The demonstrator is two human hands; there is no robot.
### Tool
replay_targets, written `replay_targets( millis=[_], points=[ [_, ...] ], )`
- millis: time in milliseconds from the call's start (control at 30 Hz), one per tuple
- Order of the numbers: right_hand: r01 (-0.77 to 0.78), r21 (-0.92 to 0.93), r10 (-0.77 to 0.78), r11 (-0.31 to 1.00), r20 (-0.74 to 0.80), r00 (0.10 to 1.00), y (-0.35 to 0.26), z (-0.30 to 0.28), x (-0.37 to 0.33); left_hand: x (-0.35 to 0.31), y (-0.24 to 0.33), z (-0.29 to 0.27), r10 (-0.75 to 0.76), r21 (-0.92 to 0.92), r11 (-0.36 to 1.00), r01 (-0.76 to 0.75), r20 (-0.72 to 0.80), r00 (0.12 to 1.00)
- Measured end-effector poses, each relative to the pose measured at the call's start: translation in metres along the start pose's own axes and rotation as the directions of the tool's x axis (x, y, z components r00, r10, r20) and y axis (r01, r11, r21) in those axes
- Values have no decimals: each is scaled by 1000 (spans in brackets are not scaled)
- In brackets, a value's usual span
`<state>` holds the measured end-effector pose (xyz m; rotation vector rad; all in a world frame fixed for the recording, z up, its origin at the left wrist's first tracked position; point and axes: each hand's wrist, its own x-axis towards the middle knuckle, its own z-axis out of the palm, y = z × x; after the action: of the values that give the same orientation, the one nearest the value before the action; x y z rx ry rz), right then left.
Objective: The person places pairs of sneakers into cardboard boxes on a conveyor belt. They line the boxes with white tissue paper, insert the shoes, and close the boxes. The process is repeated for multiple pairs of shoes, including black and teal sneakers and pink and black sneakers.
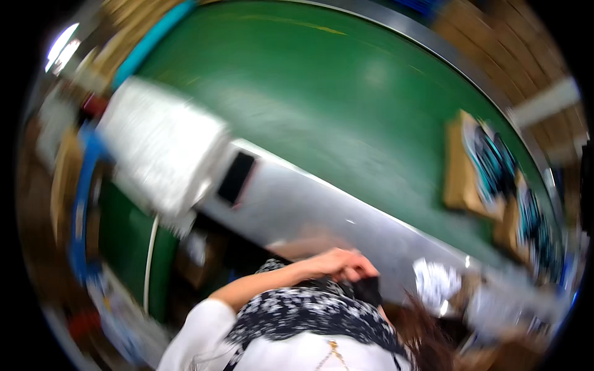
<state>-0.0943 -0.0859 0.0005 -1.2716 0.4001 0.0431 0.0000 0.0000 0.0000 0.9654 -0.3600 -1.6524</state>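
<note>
My left hand [331,263] is in front of my body, over the near edge of a metal work surface [322,213]. Its fingers are curled together, and whatever they hold, if anything, is hidden. A black patch [367,289], perhaps a cuff or cloth, lies right beside its fingertips. Of my right arm only a thin strip of skin seems to show below that patch; the right hand's fingers are hidden or blurred. Behind my hands is a dark apron with a white pattern [303,303]. A black phone-like slab [236,178] lies on the metal surface to the left.
Beyond the metal strip stretches a green surface [309,111]. A white wrapped stack [164,142] stands at the left. Cardboard boxes holding dark and teal items [489,164] are at the right. Crumpled clear plastic [436,281] sits at the near right.
</note>
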Motion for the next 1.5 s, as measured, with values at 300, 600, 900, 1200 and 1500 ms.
replay_targets(
  millis=[300,600,900,1200,1500],
  points=[
    [376,-59,-356,925,-482,800,-13,-144,-33,-15,-36,28,-111,-226,973,-50,-645,756],
    [427,370,154,825,-874,461,0,-302,53,-16,-19,25,-113,-298,946,-130,-677,727],
    [56,-16,-58,998,-380,923,-51,-96,-14,-25,-20,4,-127,-434,884,-174,-581,804],
    [-374,-927,-183,0,-368,912,-159,-142,19,-30,3,-19,-13,-173,980,-103,-562,827],
    [-157,-979,-121,133,-173,977,-220,-34,-5,-39,168,21,893,953,104,-284,36,448]
  ],
)
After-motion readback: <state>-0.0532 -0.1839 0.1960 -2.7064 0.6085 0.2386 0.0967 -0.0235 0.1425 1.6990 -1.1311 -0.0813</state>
